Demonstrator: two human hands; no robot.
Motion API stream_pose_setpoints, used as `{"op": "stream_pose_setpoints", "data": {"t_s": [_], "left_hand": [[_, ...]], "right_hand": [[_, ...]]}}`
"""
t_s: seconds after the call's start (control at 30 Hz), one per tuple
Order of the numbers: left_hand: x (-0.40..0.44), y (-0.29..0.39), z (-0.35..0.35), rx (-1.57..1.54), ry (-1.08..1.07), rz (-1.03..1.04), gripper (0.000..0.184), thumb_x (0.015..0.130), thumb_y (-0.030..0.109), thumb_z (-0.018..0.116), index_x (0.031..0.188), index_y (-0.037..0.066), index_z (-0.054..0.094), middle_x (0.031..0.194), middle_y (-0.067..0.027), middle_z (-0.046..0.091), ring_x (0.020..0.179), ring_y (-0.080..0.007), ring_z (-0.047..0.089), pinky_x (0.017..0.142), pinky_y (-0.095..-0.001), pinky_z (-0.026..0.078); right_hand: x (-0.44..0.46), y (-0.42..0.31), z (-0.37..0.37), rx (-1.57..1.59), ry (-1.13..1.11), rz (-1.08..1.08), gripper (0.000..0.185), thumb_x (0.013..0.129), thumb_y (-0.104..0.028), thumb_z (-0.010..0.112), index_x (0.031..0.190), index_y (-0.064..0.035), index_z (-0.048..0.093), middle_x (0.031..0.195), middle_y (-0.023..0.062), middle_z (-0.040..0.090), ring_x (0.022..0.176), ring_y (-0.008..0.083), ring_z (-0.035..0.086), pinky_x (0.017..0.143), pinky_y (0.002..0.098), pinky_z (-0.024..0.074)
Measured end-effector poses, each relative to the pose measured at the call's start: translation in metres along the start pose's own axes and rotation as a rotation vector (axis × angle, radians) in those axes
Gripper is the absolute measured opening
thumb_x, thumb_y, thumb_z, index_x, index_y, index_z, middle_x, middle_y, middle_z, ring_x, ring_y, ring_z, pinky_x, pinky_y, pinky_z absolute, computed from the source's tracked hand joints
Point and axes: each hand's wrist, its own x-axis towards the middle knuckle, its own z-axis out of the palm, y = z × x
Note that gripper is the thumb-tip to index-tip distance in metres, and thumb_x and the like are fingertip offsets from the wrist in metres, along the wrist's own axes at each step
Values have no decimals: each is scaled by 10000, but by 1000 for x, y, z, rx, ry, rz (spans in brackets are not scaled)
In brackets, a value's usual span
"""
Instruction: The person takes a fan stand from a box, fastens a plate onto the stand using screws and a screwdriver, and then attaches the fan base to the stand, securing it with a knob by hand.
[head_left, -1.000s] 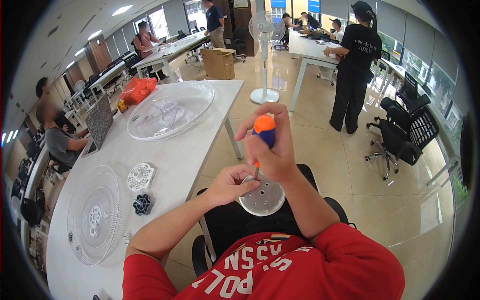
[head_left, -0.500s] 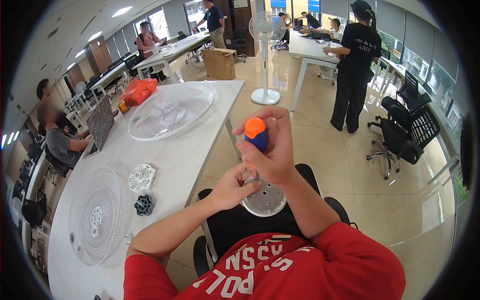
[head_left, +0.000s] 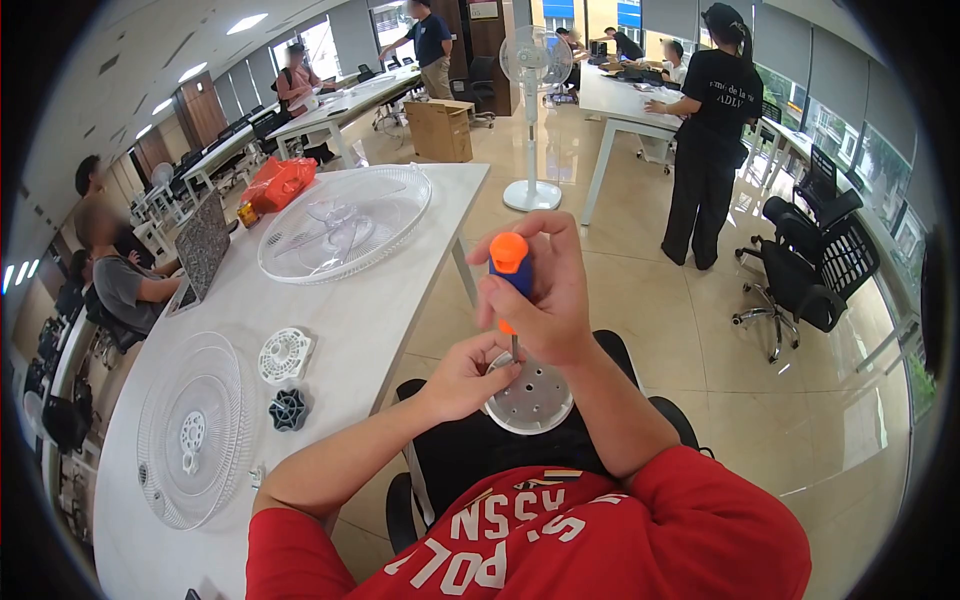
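Observation:
My right hand (head_left: 555,290) is wrapped round the handle of a screwdriver (head_left: 510,270), orange and dark blue, held nearly upright with its shaft pointing down. Below it, over my lap, is a round white plate (head_left: 530,400) with several holes. My left hand (head_left: 465,378) is closed at the plate's far left edge, thumb and fingers pinched beside the lower shaft. Whatever lies between those fingertips is hidden, as is the screwdriver's tip.
On the white table (head_left: 340,370) to my left lie a fan grille (head_left: 200,430), another grille with clear blades (head_left: 345,225), a white round part (head_left: 285,355) and a dark knob (head_left: 288,410). A standing fan (head_left: 532,130), office chairs (head_left: 825,260) and several people are beyond.
The screwdriver handle has turned slightly in my right hand and stands more upright, with more of its shaft showing. My left hand stays in place.

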Motion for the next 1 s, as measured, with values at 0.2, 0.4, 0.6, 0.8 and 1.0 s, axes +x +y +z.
{"op": "stream_pose_setpoints", "data": {"t_s": [0.2, 0.4, 0.6, 0.8, 1.0], "left_hand": [[0, -1, -4, -21, -10, 2, 101, 1019, 57, 632, 1089, 73, 561, 875, 24, 653, 787, -45, 611, 694, -230, 459], [1, -3, -4, -11, -21, -8, 102, 1025, 66, 632, 1100, 73, 564, 872, 25, 658, 784, -43, 609, 695, -230, 459], [1, -3, -4, -8, -5, 0, 102, 1034, 79, 624, 1120, 72, 571, 868, 28, 660, 786, -44, 609, 703, -238, 463], [1, -4, -6, 3, -15, -4, 100, 1034, 80, 624, 1117, 72, 569, 887, 30, 663, 791, -44, 610, 706, -240, 465], [0, -2, -2, -22, -8, 6, 106, 1031, 78, 619, 1126, 71, 572, 886, 33, 651, 797, -44, 609, 711, -234, 463]], "right_hand": [[2, -4, -12, 146, -39, 168, 409, 985, -13, 595, 1363, -58, 446, 1066, 102, 623, 747, 64, 549, 674, 225, 493], [2, 4, -7, 101, 4, 150, 417, 943, 10, 651, 1325, -58, 499, 1090, 94, 623, 813, 77, 555, 691, 222, 497], [1, 6, -3, -6, 36, 8, 478, 916, 13, 699, 1341, -66, 496, 1118, 87, 632, 877, 86, 555, 692, 223, 494], [3, -6, -16, 151, -70, 163, 453, 995, -51, 616, 1426, -58, 477, 1099, 96, 664, 826, 70, 540, 703, 225, 480], [3, 9, -3, -64, 7, -28, 420, 1004, -58, 601, 1405, -57, 478, 1103, 108, 668, 791, 53, 543, 693, 222, 487]]}}
